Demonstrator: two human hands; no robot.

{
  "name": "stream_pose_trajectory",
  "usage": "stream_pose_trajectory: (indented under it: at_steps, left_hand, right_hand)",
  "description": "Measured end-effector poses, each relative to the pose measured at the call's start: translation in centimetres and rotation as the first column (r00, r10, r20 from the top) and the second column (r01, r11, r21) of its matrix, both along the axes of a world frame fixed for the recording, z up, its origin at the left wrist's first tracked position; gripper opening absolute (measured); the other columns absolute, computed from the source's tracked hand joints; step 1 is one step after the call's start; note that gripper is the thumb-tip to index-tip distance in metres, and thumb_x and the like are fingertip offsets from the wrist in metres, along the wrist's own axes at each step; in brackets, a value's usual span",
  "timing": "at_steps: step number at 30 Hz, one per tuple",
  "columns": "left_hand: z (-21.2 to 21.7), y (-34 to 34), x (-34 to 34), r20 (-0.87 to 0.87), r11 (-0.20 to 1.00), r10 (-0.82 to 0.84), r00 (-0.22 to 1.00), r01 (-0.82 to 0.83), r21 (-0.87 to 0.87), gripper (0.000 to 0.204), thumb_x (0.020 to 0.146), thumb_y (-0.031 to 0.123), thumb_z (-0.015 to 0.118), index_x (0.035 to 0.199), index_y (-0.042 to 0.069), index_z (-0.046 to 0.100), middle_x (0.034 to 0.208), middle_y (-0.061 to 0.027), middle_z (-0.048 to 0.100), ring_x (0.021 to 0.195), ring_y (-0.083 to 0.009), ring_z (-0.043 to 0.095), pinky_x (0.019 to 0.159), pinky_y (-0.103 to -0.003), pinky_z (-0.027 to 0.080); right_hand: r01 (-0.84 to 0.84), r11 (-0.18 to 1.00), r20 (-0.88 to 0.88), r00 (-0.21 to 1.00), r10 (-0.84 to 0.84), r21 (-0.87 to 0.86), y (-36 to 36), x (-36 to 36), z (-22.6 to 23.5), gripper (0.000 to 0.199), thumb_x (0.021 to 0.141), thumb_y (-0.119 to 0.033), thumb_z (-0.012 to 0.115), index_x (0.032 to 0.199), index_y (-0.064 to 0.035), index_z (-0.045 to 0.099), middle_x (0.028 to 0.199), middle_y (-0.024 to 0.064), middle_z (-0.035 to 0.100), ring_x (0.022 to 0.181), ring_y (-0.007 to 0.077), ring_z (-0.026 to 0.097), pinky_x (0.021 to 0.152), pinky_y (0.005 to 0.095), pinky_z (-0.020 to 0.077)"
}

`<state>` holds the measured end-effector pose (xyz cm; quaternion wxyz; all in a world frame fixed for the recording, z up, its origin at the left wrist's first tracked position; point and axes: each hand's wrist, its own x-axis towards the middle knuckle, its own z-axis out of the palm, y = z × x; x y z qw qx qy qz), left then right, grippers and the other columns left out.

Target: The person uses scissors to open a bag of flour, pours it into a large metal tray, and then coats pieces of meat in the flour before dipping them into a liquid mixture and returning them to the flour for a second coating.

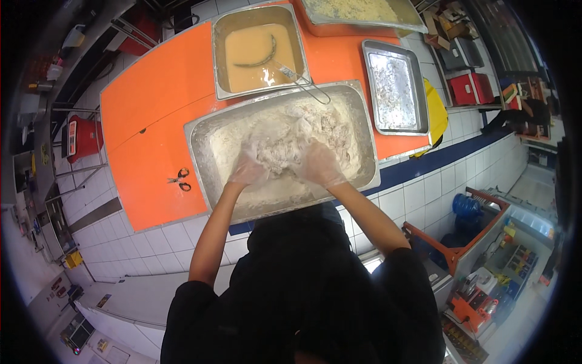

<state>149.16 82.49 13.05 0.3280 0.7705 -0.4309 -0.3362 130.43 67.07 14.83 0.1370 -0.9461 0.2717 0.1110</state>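
Observation:
A deep metal tray (199,145) holds pale flour and a heap of lumpy flour-coated pieces (282,151), which look like raw meat. My left hand (248,167), in a clear plastic glove, presses into the heap from its left side. From the right, my right hand (320,165), gloved the same way, closes round more of the coated pieces. Flour and motion blur partly hide the fingertips of both. Just beyond stands a metal pan of tan liquid (251,45). A curved metal utensil with a wire handle (291,74) rests in it, the handle reaching over the flour tray's rim.
An orange tabletop (151,97) carries the trays. Black-handled scissors (180,179) lie left of the flour tray. To the right is a shallow metal tray (394,88); a pan of yellowish crumbs (354,9) stands at the far side. A red scale (82,138) stands off the table at left.

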Motion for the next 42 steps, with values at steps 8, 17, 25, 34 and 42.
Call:
stream_pose_trajectory:
  at_steps: [8,17,25,34,42]
  left_hand:
    - [-4.6,0.1,-4.4,0.160,0.989,0.033,0.986,-0.056,0.140,0.111,0.076,0.030,0.076,0.158,-0.010,0.012,0.161,-0.0358,0.021,0.152,-0.0466,0.021,0.128,-0.044,0.014]
    - [-3.9,-3.3,-1.3,-0.154,0.951,-0.018,0.988,0.064,0.302,0.079,0.079,0.023,0.074,0.151,0.008,0.045,0.121,-0.0371,0.061,0.110,-0.0409,0.066,0.096,-0.046,0.052]
    - [-2.6,4.8,-0.6,0.144,0.980,-0.184,0.972,0.170,0.107,0.086,0.078,0.042,0.080,0.148,0.005,0.047,0.145,-0.0263,0.050,0.129,-0.0419,0.052,0.113,-0.049,0.039]
    - [-6.8,-1.6,-7.9,0.551,0.930,-0.367,0.750,0.280,0.238,0.078,0.081,0.047,0.073,0.144,0.006,0.053,0.136,-0.0279,0.053,0.128,-0.0467,0.049,0.113,-0.053,0.038]
    - [-10.2,-1.3,-5.2,0.343,0.981,-0.163,0.925,0.115,0.156,0.057,0.081,0.042,0.070,0.128,0.011,0.066,0.113,-0.0192,0.064,0.101,-0.0385,0.062,0.091,-0.050,0.050]
  right_hand:
    - [0.079,0.915,0.266,0.963,0.032,-0.395,-3.5,-4.5,-3.0,0.087,0.080,-0.048,0.076,0.147,0.0000,0.048,0.122,0.0351,0.058,0.102,0.0443,0.065,0.087,0.0474,0.0554]
    - [0.375,0.892,0.226,0.873,-0.431,0.252,-4.7,-2.9,-10.7,0.038,0.082,-0.024,0.070,0.104,0.0072,0.067,0.096,0.0293,0.069,0.088,0.0473,0.069,0.076,0.0506,0.0559]
    - [0.138,0.978,-0.015,0.990,-0.138,0.157,-0.5,-3.5,1.8,0.033,0.088,-0.026,0.065,0.109,-0.0010,0.067,0.099,0.0208,0.072,0.096,0.0408,0.072,0.085,0.0481,0.0576]
    - [-0.259,0.744,-0.045,0.955,0.294,-0.616,-2.9,1.6,-8.2,0.025,0.094,-0.014,0.056,0.104,0.0065,0.066,0.074,0.0144,0.064,0.066,0.0236,0.065,0.077,0.0358,0.0570]
    - [-0.385,0.681,0.108,0.820,0.562,-0.623,-4.9,1.4,-7.1,0.025,0.093,-0.012,0.056,0.105,0.0074,0.067,0.068,0.0086,0.059,0.059,0.0181,0.056,0.064,0.0344,0.0542]
